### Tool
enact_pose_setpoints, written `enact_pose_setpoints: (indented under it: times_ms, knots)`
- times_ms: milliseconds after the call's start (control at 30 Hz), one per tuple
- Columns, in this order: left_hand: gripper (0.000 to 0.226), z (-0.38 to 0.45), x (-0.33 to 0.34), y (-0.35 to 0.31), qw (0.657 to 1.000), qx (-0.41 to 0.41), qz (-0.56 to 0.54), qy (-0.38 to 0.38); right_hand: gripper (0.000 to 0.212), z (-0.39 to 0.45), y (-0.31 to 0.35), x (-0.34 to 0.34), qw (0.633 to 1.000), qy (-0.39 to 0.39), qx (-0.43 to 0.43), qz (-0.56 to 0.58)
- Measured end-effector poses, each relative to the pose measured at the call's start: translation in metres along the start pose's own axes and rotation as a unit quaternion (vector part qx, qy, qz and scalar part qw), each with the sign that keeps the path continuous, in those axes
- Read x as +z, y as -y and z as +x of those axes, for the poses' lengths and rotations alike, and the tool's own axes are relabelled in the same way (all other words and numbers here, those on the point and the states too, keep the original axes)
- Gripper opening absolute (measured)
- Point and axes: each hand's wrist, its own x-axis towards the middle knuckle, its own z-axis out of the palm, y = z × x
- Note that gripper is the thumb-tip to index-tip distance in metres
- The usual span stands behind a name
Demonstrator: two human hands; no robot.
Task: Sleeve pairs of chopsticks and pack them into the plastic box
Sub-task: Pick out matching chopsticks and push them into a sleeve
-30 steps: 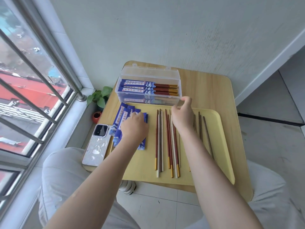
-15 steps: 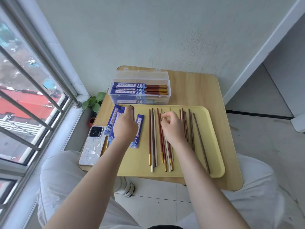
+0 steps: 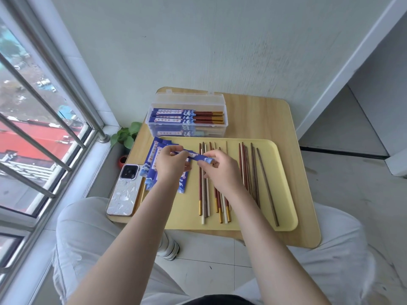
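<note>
My left hand (image 3: 170,165) and my right hand (image 3: 222,170) hold one blue paper sleeve (image 3: 196,155) between them, lifted above the yellow tray (image 3: 284,194). The left pinches its left end and the right pinches its right end. More blue sleeves (image 3: 154,164) lie stacked at the tray's left edge, partly under my left hand. Several loose chopsticks (image 3: 203,194), red, white and brown, lie lengthwise on the tray. The clear plastic box (image 3: 188,128) stands open behind the tray with sleeved pairs (image 3: 187,116) inside.
A phone (image 3: 125,190) in a white case lies on the wooden table (image 3: 264,119) left of the tray. A small potted plant (image 3: 126,137) sits by the window sill. A wall rises right behind the table, and my knees are under its front edge.
My left hand has lifted one sleeve off the stack and turned it crosswise. My right hand left the chopsticks and took the sleeve's other end. The camera view has tilted and pulled back.
</note>
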Motion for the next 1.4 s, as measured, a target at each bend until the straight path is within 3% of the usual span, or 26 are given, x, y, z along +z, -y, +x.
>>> enact_pose_setpoints:
  times_ms: [33,100,233,300,367,467,600,767,900,967,1067,1233,1400]
  knots:
    - [0.020,-0.001,0.000,0.002,0.996,0.048,0.076,-0.023,0.022,0.000,-0.001,-0.002,1.000,-0.004,0.014,0.017]
    - [0.025,-0.005,-0.002,0.006,0.956,0.186,0.220,-0.052,0.014,0.001,-0.003,-0.006,0.997,-0.013,0.040,0.071]
    - [0.031,-0.008,0.001,0.012,0.795,0.437,0.420,-0.021,0.015,0.001,-0.002,-0.012,0.985,-0.032,0.069,0.156]
    - [0.032,-0.011,0.007,0.011,0.744,0.465,0.479,0.010,0.021,0.002,0.000,-0.012,0.985,-0.026,0.079,0.150]
    - [0.023,-0.014,0.011,0.007,0.735,0.434,0.519,0.041,0.029,0.002,0.000,-0.011,0.988,-0.018,0.084,0.132]
    - [0.015,-0.014,0.012,0.008,0.764,0.367,0.525,0.073,0.036,0.003,-0.003,-0.010,0.989,-0.024,0.090,0.114]
    - [0.044,-0.008,0.003,0.019,0.852,0.242,0.454,0.098,0.029,0.004,-0.009,-0.010,0.993,-0.011,0.105,0.051]
    - [0.057,-0.008,-0.006,0.025,0.938,0.092,0.309,0.129,0.015,-0.001,-0.014,0.012,0.982,0.086,0.095,-0.141]
    - [0.060,-0.011,-0.007,0.020,0.977,-0.003,0.159,0.140,0.024,-0.008,-0.012,0.031,0.944,0.113,0.063,-0.302]
    - [0.061,-0.009,-0.008,0.018,0.983,-0.082,0.038,0.157,0.026,-0.009,-0.012,0.034,0.934,0.105,0.056,-0.338]
    - [0.055,-0.005,-0.010,0.019,0.976,-0.122,-0.022,0.179,0.031,-0.008,-0.008,0.034,0.927,0.092,0.063,-0.358]
    - [0.036,-0.008,-0.013,0.023,0.974,-0.089,-0.011,0.210,0.042,-0.005,-0.009,0.036,0.929,0.091,0.052,-0.355]
    - [0.013,-0.010,-0.014,0.024,0.982,-0.058,0.014,0.181,0.054,-0.005,-0.012,0.020,0.951,0.110,0.013,-0.290]
